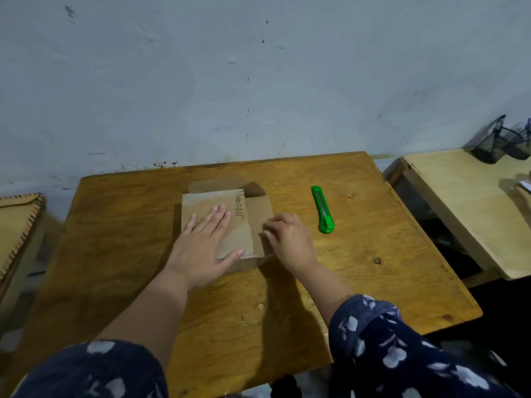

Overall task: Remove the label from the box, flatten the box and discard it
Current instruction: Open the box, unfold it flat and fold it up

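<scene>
Box [224, 222] lies flattened, handwriting on top; left hand [201, 239] flat, right hand's [290, 239] grip unclear.

You see the brown cardboard box [218, 225] lying pressed flat on the desk [373, 268], flaps spread, handwriting on its top face.

Single head-worn wide-angle view, looking forward and steeply down from above the near edge of the bench [373, 268], facing the blue-grey wall [258, 81] behind it. Close range: both forearms enter from the bottom corners, the bench fills the middle, its far edge meets the wall about mid-frame. Wide lens bends the edges; a second, paler table [474, 202] shows at right, no other view to share with.
</scene>
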Tool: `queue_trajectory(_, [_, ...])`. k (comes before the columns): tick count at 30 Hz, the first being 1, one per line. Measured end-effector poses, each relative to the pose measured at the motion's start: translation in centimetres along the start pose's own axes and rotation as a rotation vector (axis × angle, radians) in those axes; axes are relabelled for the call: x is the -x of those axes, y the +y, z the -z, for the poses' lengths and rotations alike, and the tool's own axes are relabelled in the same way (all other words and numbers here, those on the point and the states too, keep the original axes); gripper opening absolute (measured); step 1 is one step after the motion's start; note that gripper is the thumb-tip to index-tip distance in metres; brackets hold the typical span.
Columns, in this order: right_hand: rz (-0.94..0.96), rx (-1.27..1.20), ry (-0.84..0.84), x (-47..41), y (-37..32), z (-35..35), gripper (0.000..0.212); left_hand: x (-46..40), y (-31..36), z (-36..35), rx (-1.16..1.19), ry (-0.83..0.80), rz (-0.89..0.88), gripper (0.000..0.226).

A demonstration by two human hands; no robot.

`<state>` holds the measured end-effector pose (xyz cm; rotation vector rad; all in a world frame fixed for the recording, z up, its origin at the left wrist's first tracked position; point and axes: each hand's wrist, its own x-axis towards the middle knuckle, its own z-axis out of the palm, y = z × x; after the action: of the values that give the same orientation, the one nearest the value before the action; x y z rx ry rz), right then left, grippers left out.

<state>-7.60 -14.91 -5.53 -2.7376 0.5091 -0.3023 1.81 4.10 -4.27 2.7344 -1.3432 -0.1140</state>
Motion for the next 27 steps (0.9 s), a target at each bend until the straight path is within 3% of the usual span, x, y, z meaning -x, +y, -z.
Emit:
queue_trajectory(4, [-0.053,-0.005,-0.176,1.2,-0.5,-0.9,0.04,2.0,-1.6,0.1,-0.03,0.009,0.024,0.089])
queue_trajectory(11, [-0.109,0.007,-0.118,1.8,-4.2,-1.7,0.056,3.2,-2.3,0.0,0.003,0.035,0.054,0.089])
queue_trajectory(19, [-0.294,-0.256,0.018,1.8,-4.6,-0.1,0.044,3.1,-2.5,0.0,0.006,0.022,0.048,0.096])
queue_trajectory(23, [-0.404,-0.223,0.126,1.4,-2.3,0.1,0.039,3.0,-2.6,-0.2,-0.002,0.028,0.043,0.095])
queue_trajectory(27, [-0.479,0.032,-0.055,1.5,-0.4,-0.5,0.035,3.0,-2.7,-0.3,-0.007,0.03,0.036,0.091])
